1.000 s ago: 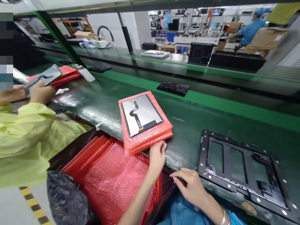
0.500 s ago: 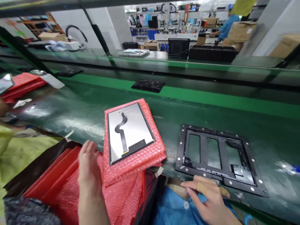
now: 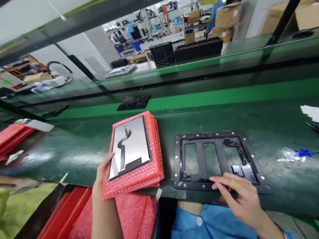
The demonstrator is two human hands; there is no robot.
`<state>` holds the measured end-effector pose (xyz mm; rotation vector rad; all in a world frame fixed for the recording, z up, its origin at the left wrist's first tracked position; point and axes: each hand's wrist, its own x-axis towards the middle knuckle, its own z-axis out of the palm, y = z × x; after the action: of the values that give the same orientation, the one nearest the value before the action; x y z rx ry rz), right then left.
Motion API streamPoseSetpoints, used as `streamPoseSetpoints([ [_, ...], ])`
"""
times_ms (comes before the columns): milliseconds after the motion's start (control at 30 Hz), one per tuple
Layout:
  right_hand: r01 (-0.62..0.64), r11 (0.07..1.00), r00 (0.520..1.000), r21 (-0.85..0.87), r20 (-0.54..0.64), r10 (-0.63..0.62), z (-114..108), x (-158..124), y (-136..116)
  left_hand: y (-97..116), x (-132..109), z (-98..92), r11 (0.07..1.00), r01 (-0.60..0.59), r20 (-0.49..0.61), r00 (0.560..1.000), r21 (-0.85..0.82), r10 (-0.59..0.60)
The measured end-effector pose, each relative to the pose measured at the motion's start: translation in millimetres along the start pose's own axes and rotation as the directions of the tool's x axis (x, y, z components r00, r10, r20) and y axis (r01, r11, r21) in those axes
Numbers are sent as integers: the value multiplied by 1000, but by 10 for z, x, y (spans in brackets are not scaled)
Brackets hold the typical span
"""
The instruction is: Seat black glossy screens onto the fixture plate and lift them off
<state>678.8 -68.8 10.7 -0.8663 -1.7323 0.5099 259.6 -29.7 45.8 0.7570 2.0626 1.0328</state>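
left fingers [image 3: 106, 162] at display panel [image 3: 136, 142], carton label [image 3: 235, 12] illegible

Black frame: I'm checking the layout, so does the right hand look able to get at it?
Very likely yes: the right hand is at the near edge of the black frame, with nothing visible between them; the screen and red pouches sit off to the left.

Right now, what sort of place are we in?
Probably a factory workshop where electronics are handled. The clues are the long green bench, the bare screen lying on red bubble wrap, and the cardboard boxes behind.
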Motion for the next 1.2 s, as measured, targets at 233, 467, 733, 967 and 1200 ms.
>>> streamPoseSetpoints([
  [233, 23, 994, 999, -106, -40, -27, -113, -49, -13, 562, 227, 48, 981, -176, -18, 984, 87, 178],
  [467, 0, 998, 999, -60, -45, -3, -105, -153, -18, 585, 185, 94, 922, -249, -115, 949, 296, 293],
  [733, -15, 996, 997, -84, -74, 9, -198, -187, 43, 545, 202, 41, 975, -207, -17, 978, 82, 209],
  [967, 3, 996, 998, -84, -62, -8, -245, -185, 106, 419, -7, -102, 979, -198, -80, 978, -53, 194],
  [1200, 28, 998, 998, -62, -57, -32, -221, -215, 101, 478, -76, 24, 988, -146, -28, 989, -43, 144],
])
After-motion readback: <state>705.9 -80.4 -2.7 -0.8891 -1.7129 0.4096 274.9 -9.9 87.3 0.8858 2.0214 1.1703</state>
